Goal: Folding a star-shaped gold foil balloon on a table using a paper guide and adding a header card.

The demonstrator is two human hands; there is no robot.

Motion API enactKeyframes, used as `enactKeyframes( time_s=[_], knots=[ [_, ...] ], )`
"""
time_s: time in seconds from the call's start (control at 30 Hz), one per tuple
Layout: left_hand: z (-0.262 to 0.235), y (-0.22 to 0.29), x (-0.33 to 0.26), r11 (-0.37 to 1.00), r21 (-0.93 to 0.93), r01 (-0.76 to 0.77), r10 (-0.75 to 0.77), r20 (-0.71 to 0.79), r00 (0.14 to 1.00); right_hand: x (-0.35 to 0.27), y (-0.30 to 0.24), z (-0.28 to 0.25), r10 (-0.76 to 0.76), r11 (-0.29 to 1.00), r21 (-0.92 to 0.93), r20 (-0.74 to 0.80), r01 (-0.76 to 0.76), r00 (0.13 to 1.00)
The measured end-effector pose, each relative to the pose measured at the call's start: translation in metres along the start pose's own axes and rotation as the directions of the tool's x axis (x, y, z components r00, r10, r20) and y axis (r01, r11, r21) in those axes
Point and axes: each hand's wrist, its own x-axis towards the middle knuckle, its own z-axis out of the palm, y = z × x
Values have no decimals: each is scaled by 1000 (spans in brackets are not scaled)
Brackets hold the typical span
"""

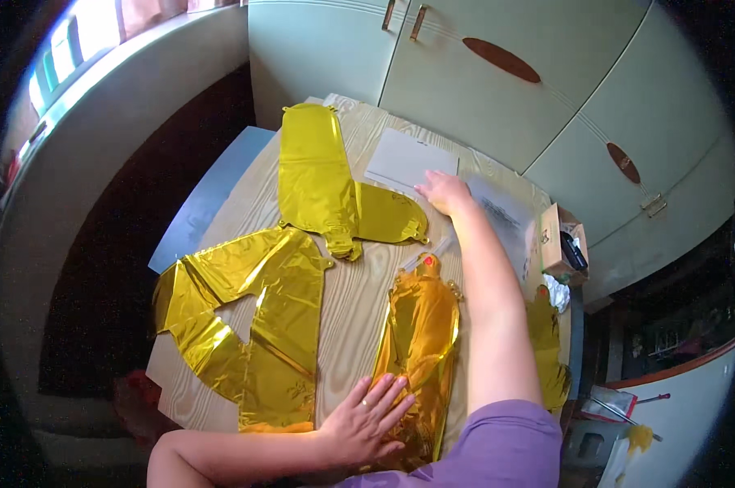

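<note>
My left hand (pixel 369 419), with a ring on one finger, lies flat on the lower part of a long gold foil balloon (pixel 420 325). That balloon is crinkled and has a small red spot near its far end. My right arm stretches forward, and my right hand (pixel 445 192) has its fingers extended at the right edge of a white sheet (pixel 410 159). Whether the fingertips touch the sheet is hard to tell. Beside that hand lies a clear plastic bag (pixel 497 213) with dark print, partly hidden by my forearm.
Two flat gold foil balloons, an L-shaped one (pixel 314 171) and a bent one (pixel 282 350), lie on the wooden table (pixel 347 325). More gold foil (pixel 546 350) is at the right edge, near a small box (pixel 556 252) holding dark items and crumpled tissue (pixel 557 293). Cabinets (pixel 514 106) stand behind.
</note>
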Motion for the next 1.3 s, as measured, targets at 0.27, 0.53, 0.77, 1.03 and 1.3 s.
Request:
enactKeyframes(
  time_s=[0.27, 0.53, 0.77, 1.03, 1.3],
  knots=[
    [-10, 1, 3, 999, 52, 14, -19, 101, 995, 3, -17, -29, -253, 903, -310, 171, 296, 952],
    [-6, 1, 4, 999, 54, 3, -8, 88, 996, 0, -18, -31, -275, 905, -314, 86, 288, 958],
    [1, -1, 2, 1000, -12, -1, 1, 25, 1000, -14, -13, -11, -335, 925, -311, -404, 216, 851],
    [3, -2, 1, 998, -62, -16, 14, -30, 999, -38, -22, -22, -530, 831, -509, -605, 224, 595],
    [8, -4, 0, 993, -118, 2, -7, -42, 999, -58, -24, -18, -369, 921, -339, -602, 192, 708]
  ],
)
